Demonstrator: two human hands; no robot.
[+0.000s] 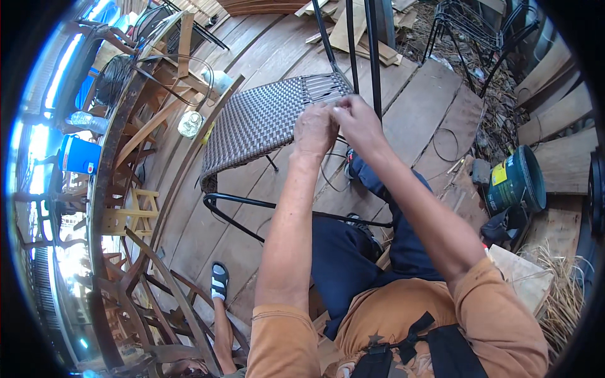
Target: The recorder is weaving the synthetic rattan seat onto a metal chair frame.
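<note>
A chair with a woven brown-grey seat (pixel 252 116) and a black metal frame (pixel 236 198) stands in front of me, tilted in view. The weave is tight over most of the seat. Toward the upright black bars, bare strands (pixel 322 87) lie with gaps between them. My left hand (pixel 316 128) is closed at the seat's near edge. Right beside it, my right hand (pixel 357 118) pinches, its fingertips meeting the left ones. A thin dark weaving strand (pixel 323 169) loops down below both hands; the exact grip is hidden by the fingers.
Wooden planks (pixel 353 31) lie at the back. A dark green bucket (pixel 515 179) stands at right, near dry straw (pixel 561 296). At left are a blue cooler box (pixel 80 154), a yellow stool (pixel 142 214) and curved wooden pieces. Another person's sandalled foot (pixel 219 280) shows lower left.
</note>
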